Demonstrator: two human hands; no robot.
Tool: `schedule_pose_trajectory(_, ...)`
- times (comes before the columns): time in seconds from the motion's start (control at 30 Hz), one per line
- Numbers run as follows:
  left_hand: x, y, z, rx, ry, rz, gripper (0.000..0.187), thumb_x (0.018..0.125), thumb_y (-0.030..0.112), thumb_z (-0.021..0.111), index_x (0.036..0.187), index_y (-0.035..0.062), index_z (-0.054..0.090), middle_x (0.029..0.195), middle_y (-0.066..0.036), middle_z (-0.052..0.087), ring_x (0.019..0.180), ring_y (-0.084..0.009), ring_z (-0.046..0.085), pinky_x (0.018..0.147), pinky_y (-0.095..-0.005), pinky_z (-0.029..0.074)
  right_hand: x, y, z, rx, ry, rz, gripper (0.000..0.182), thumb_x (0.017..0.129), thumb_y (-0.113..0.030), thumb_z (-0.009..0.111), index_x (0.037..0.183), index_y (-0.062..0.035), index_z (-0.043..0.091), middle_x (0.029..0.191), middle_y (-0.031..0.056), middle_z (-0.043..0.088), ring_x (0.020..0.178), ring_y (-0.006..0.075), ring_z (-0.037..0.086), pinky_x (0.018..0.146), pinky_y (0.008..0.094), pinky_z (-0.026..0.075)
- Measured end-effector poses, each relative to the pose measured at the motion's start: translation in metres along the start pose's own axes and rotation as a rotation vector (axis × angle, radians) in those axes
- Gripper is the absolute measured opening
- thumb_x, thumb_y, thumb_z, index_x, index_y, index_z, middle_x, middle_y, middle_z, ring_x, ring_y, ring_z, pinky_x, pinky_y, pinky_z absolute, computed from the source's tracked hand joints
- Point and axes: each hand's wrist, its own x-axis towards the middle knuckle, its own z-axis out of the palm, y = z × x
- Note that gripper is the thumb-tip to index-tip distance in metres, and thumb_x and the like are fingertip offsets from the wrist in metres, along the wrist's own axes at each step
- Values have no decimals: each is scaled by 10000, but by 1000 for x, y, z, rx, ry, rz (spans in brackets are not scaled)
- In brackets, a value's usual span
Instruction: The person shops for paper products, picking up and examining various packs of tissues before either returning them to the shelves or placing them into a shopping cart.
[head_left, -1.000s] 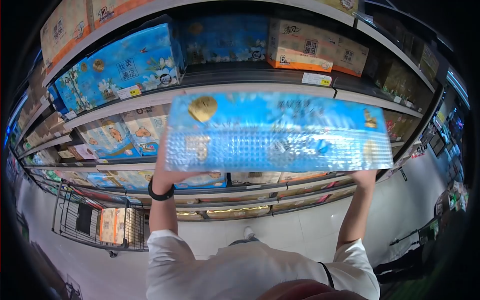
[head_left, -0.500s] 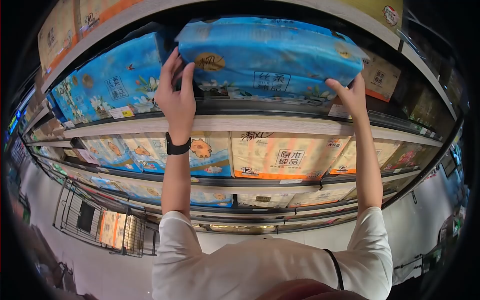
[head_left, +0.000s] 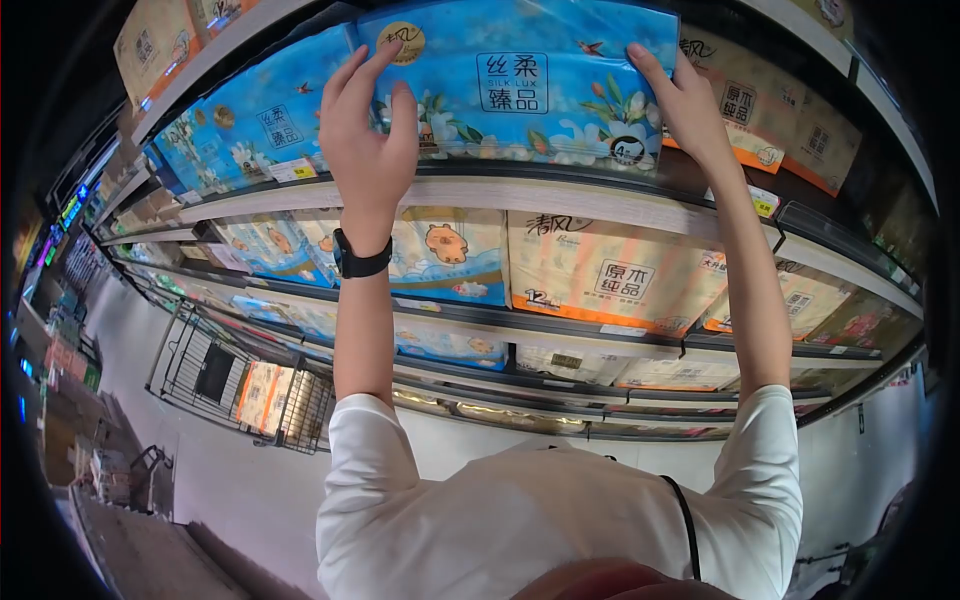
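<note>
A large blue pack of tissues [head_left: 590, 90], printed with white flowers and a gold seal, sits on the upper shelf with its broad front toward me. My left hand [head_left: 370, 130] is open, fingers spread over the left part of that front near the gold seal. At the opposite end my right hand [head_left: 685, 100] holds the pack's right edge, thumb on the front face and the other fingers around the side. A second blue tissue pack [head_left: 245, 115] stands directly to the left, partly behind my left hand.
Beige and orange tissue packs [head_left: 755, 100] stand to the right on the same shelf. Below its pale shelf edge [head_left: 600, 195] are more packs, including a beige twelve-pack [head_left: 610, 270]. A wire shopping cart [head_left: 195, 380] with a beige-orange pack inside stands on the floor at left.
The blue pack has gone from tilted, with its top showing, to upright with its front facing me. Both hands moved with it, and the left hand's fingers now spread across its front.
</note>
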Motion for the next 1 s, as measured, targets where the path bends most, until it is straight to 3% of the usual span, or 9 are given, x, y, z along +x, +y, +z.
schedule_pose_trajectory(0.07,-4,2,-6,28,-50,11,349,888,123,625,1232,114,688,1256,-160,656,1243,-315,566,1013,-439,450,-6,-4,-3,4,19,-30,809,899,-729,466,1254,-12,589,994,265,696,1003,411,676,895,450,492)
schedule_pose_trajectory(0.33,-57,45,-65,-58,-550,-159,368,913,150,612,1274,86,641,1221,-169,660,1191,-330,592,990,-413,454,-58,6,-37,-64,-209,-95,570,999,-471,524,1446,-120,484,1240,169,666,1149,278,636,982,378,466)
schedule_pose_trajectory(0.4,-104,59,-108,-86,-725,-306,379,932,152,581,1306,99,612,1184,-172,661,1128,-353,605,933,-428,485,-104,7,-39,125,67,-294,350,1009,-311,544,1205,-32,620,1029,173,723,1049,305,694,849,348,528)
schedule_pose_trajectory(0.53,-266,81,-224,-5,-1085,-779,376,929,135,578,1302,91,577,1025,-188,682,999,-366,641,839,-425,510,-254,37,-34,192,313,-91,126,983,-53,524,984,6,635,850,74,693,798,147,671,759,273,508)
schedule_pose_trajectory(0.7,-621,162,-518,441,-1551,-1405,394,884,278,603,1240,112,594,1050,-218,691,1009,-435,639,876,-490,529,-622,210,54,-2,-353,705,253,1020,-223,466,999,-34,633,802,132,657,727,263,634,682,376,499)
schedule_pose_trajectory(0.73,-682,209,-599,380,-1802,-1126,322,807,254,689,1081,86,691,1021,-198,709,962,-370,681,835,-471,543,-733,220,51,-114,-742,837,257,1017,-227,468,985,-35,636,796,131,659,720,264,636,683,381,501)
schedule_pose_trajectory(0.77,-679,276,-662,367,-1812,-1778,324,816,255,679,1093,87,683,1026,-193,708,962,-362,681,834,-471,543,-827,212,26,-152,-1106,959,261,1013,-230,470,971,-36,638,790,131,661,714,265,637,684,387,504)
schedule_pose_trajectory(0.83,-665,370,-737,367,-1510,-2482,327,836,255,659,1118,89,668,1038,-184,705,962,-347,681,831,-470,543,-915,171,-14,-77,-1431,1127,270,1007,-238,473,942,-38,644,779,129,665,702,267,641,686,398,508)
schedule_pose_trajectory(1.0,-650,545,-813,418,-507,-3140,338,885,257,608,1180,94,629,1066,-160,699,963,-310,680,823,-468,545,-897,114,-11,-63,-1690,1245,300,990,-256,481,872,-43,657,750,126,675,672,272,648,691,425,519)
